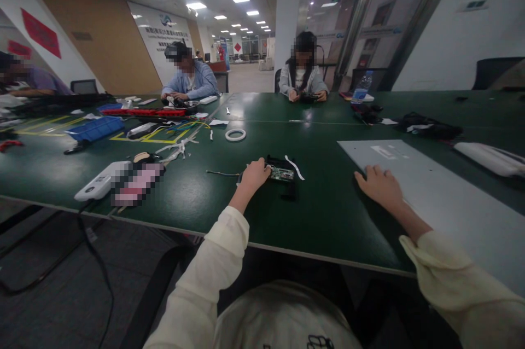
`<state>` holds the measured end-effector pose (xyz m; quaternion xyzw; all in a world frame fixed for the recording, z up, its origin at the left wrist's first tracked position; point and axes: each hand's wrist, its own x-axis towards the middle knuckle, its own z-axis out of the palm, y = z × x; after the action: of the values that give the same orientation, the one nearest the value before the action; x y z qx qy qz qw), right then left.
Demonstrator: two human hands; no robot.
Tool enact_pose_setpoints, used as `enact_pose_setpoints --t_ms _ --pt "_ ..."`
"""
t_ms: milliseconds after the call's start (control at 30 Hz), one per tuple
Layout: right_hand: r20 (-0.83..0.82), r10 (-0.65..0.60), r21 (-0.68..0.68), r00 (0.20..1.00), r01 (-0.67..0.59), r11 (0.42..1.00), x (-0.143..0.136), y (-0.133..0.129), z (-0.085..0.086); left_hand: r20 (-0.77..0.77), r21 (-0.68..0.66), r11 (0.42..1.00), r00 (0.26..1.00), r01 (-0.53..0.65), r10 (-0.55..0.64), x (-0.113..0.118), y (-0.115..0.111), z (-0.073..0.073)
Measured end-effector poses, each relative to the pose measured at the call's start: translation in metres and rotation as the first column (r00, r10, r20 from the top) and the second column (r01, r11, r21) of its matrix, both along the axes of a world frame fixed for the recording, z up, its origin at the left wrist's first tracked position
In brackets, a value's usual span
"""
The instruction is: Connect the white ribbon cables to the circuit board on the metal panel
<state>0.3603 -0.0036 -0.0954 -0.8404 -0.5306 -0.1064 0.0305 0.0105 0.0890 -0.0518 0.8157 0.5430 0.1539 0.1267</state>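
Observation:
My left hand (255,176) is closed at the left end of a small green circuit board (283,174), its fingers bent onto a part too small to make out. Black pieces lie under and around the board, and a thin cable (223,174) runs out to the left of the hand. A curled white strip (295,167) rests at the board's upper right. Over the near left part of a large grey panel (435,190), my right hand (379,185) lies with its fingers apart and nothing in them.
Beyond the board lies a white tape ring (235,134). A white power bank (98,182), a pink blurred item (137,185) and a blue tray (96,128) are at left. Several people sit around the green table (324,228); a bottle (362,86) stands far right.

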Motion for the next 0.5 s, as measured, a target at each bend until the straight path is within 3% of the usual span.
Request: enact_pose_setpoints --t_ms 67,133,233,333,400,433,500 --pt "-0.068 0.024 0.007 0.997 -0.023 1.000 -0.008 0.000 0.002 0.007 -0.006 1.000 1.000 -0.010 0.010 0.000 -0.001 0.001" --pt "-0.266 0.049 0.035 0.963 -0.041 0.999 -0.011 -0.002 0.009 0.025 -0.026 1.000 1.000 -0.010 0.011 0.000 -0.002 0.002" --pt "-0.604 0.111 0.095 0.790 -0.067 0.993 -0.002 -0.016 0.027 0.024 -0.041 0.999 1.000 -0.003 0.004 0.001 -0.001 0.002" --pt "-0.725 0.187 0.154 0.662 -0.109 0.982 0.024 -0.043 0.041 -0.018 0.004 1.000 1.000 -0.019 0.019 0.001 0.001 -0.001" --pt "-0.779 0.193 0.200 0.597 -0.055 0.978 0.045 -0.060 0.039 -0.033 0.031 0.999 0.999 -0.017 0.018 0.001 0.002 -0.003" --pt "-0.767 0.168 0.202 0.620 -0.016 0.979 0.054 -0.066 0.033 -0.037 0.035 0.999 0.999 -0.014 0.015 0.000 0.003 -0.003" --pt "-0.635 0.135 0.189 0.760 -0.017 0.982 0.065 -0.072 0.017 -0.046 0.029 0.999 0.999 -0.017 0.018 -0.001 0.003 -0.003"
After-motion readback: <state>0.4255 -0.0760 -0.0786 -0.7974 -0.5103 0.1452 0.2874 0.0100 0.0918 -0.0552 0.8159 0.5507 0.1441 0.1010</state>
